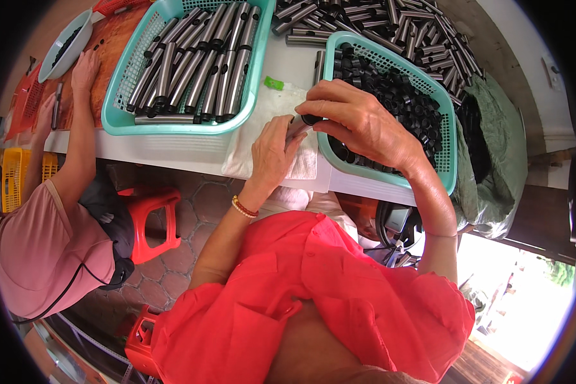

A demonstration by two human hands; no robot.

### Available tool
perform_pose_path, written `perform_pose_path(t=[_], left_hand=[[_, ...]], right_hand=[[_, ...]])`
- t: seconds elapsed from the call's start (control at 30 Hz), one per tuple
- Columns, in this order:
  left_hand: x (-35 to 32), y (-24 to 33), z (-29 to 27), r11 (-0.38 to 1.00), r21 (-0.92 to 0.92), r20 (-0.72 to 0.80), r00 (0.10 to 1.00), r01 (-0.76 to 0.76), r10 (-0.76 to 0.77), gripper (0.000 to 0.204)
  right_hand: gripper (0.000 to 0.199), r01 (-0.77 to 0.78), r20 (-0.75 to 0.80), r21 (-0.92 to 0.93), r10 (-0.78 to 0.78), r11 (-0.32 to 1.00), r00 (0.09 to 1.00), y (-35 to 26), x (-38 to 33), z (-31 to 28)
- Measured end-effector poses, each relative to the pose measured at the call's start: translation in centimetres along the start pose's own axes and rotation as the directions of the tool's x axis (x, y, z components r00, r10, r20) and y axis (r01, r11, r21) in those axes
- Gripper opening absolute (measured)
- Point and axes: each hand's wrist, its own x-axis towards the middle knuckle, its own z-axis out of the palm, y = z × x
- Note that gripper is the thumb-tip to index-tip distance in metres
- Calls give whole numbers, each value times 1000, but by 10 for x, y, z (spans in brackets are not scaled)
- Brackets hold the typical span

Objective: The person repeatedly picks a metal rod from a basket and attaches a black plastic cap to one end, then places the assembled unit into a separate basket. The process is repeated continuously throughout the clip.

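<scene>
My left hand (273,152) is wrapped round a short silver metal tube (296,128), held tilted above the table's front edge. At the tube's upper end sits a black plastic cap (311,120), and the fingers of my right hand (365,118) are closed on it from the right. The fingers hide part of both pieces. Under my right hand stands a turquoise basket (451,137) full of small black plastic caps (397,96). Left of my hands, another turquoise basket (182,130) holds several silver tubes with black ends (201,83).
A white cloth (240,157) and a green scrap (274,84) lie between the baskets. More tubes (422,38) are heaped behind, beside a green sack (502,153). At left a co-worker (51,237) handles a tube near a pale bowl (57,54). A red stool (153,224) stands below.
</scene>
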Motion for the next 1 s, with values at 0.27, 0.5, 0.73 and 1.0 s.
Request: perform_pose_path(t=[0.27,0.5,0.73,1.0], left_hand=[[-2,3,-3,997,44,63,996,63,-65,31],[-1,2,3,994,37,89,990,107,-110,28],[0,5,2,994,27,102,989,102,-104,22],[2,9,8,997,29,72,995,65,-67,22]], right_hand=[[20,169,162,-89,-153,982,975,3,13,-13],[23,49,203,-141,-19,989,979,2,11,-17],[16,-35,167,-235,76,971,983,-3,9,-13],[9,-41,-18,-244,38,969,999,-1,1,-5]])
